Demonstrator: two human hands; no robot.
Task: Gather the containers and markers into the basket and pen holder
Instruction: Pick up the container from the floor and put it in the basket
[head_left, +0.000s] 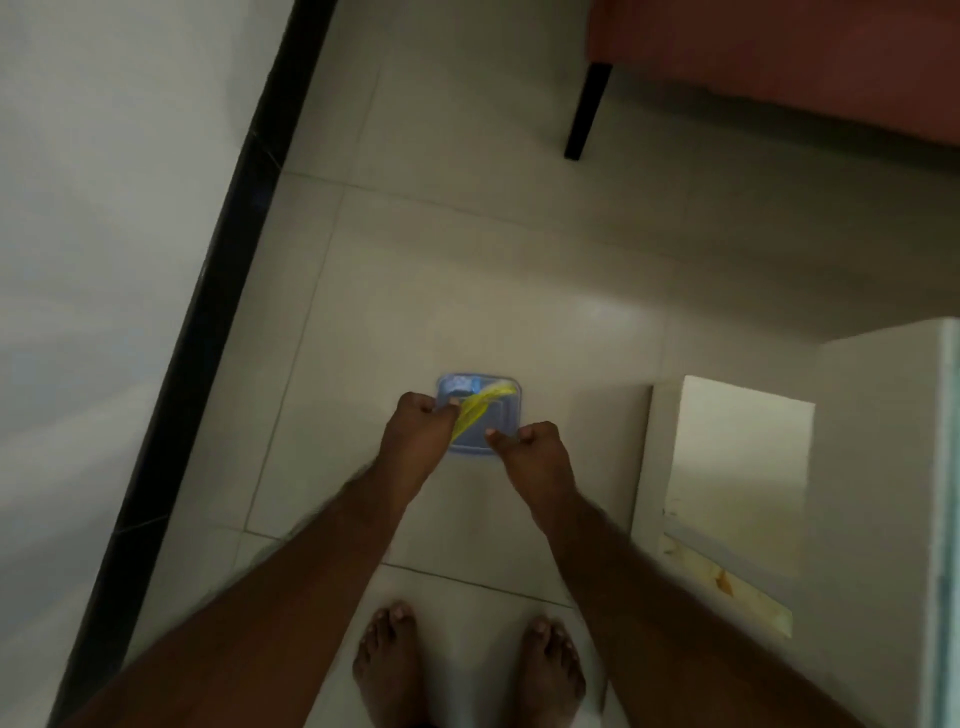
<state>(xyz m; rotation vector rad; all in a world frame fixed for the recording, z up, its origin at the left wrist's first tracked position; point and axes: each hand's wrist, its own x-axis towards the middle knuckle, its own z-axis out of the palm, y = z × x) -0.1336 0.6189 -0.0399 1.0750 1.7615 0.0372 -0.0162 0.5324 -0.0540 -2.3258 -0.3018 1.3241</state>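
Observation:
A small square container of clear bluish plastic is held out in front of me above the tiled floor. Its lid has a yellow strip or band across it. My left hand grips its left edge, thumb on top. My right hand grips the near right corner, thumb on the lid. No basket, pen holder or markers are in view. The picture is blurred.
Pale floor tiles lie below, with my bare feet at the bottom. A white wall with black skirting runs along the left. A reddish seat with a black leg stands top right. A white cabinet is at right.

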